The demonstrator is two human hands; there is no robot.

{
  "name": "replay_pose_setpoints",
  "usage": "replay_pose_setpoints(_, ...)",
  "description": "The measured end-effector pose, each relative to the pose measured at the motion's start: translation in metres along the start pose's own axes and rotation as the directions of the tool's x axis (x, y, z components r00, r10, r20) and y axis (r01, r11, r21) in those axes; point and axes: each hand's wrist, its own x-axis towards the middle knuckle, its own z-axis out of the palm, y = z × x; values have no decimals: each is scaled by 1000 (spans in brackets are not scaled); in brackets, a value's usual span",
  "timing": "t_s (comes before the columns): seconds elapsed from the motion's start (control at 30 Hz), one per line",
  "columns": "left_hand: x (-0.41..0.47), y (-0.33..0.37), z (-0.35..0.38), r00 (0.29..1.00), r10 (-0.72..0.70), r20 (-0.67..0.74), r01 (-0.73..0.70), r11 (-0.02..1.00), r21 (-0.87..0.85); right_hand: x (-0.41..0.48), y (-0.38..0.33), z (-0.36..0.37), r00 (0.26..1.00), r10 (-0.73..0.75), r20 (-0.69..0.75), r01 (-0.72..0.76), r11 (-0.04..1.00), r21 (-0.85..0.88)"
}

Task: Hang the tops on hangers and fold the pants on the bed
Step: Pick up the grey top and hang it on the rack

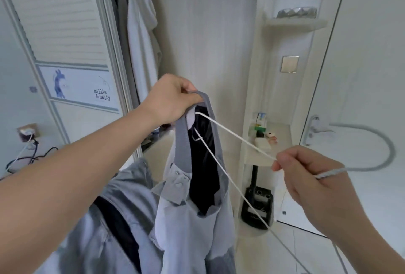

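Observation:
A light grey polo top (186,219) with a darker grey collar hangs in front of me, its neck opening spread wide. My left hand (171,100) grips the collar at its top. My right hand (311,177) pinches a white wire hanger (241,142) near its neck, with the curved hook (372,149) sticking out to the right. One end of the hanger reaches into the neck opening, close under my left hand. The lower part of the top drops out of view at the bottom.
An open wardrobe (197,32) stands ahead with a white garment (142,32) hanging at its left. Corner shelves (295,24) and small items sit to the right beside a white door with a handle (313,129). A black device (257,203) stands on the floor.

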Motion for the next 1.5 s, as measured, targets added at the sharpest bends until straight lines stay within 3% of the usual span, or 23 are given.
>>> replay_pose_setpoints(0.1,-24,14,17,998,3,64,-2,1000,-24,-5,0,-8,996,16,86,-10,997,-73)
replay_pose_setpoints(0.27,-54,36,39,986,23,165,7,984,-179,-4,24,11,945,198,260,-135,961,-241)
replay_pose_setpoints(0.43,-82,40,57,928,-70,366,168,956,-241,-26,40,27,973,133,189,-153,984,94)
replay_pose_setpoints(0.63,-102,36,72,838,-82,539,206,963,-174,-51,67,62,957,239,164,-256,963,90)
replay_pose_setpoints(0.7,-109,29,79,819,-53,571,133,986,-99,-55,70,61,961,227,160,-258,944,207)
replay_pose_setpoints(0.77,-111,20,81,833,53,550,-71,997,11,-56,71,55,959,236,156,-275,908,316)
replay_pose_setpoints(0.83,-110,11,73,813,240,530,-407,885,225,-54,72,49,956,234,174,-281,900,334)
replay_pose_setpoints(0.87,-109,6,68,776,275,567,-507,807,304,-53,71,47,958,215,190,-267,908,322)
replay_pose_setpoints(1.0,-112,-11,60,688,164,707,-554,748,366,-46,75,37,959,175,221,-235,930,284)
replay_pose_setpoints(1.13,-123,-29,61,710,302,636,-563,786,256,-42,89,28,951,185,247,-220,968,123)
replay_pose_setpoints(1.23,-127,-46,50,783,341,521,-483,860,163,-49,106,15,927,208,312,-224,974,15)
replay_pose_setpoints(1.3,-131,-55,43,833,348,431,-438,890,128,-56,115,11,925,213,313,-222,975,-7)
replay_pose_setpoints(1.5,-155,-56,53,859,299,414,-397,902,171,-64,113,27,948,138,285,-89,980,-178)
